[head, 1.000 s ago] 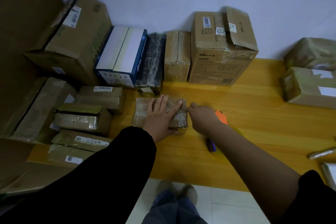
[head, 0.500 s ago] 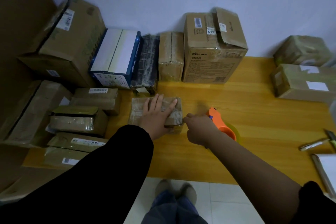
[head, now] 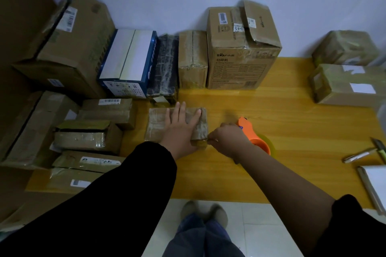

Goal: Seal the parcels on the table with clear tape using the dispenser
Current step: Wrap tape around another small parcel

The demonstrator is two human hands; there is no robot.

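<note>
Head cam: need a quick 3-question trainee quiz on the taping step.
1. True or false: the left hand lies flat, fingers straight, on the small flat brown tape-wrapped parcel.
2. What does the right hand grip? A) a marker pen B) the orange plastic tape dispenser C) nothing
3. Fill in: the right hand's fingers meet the parcel at its near ____ corner.

Key: 1 true; 2 B; 3 right.
</note>
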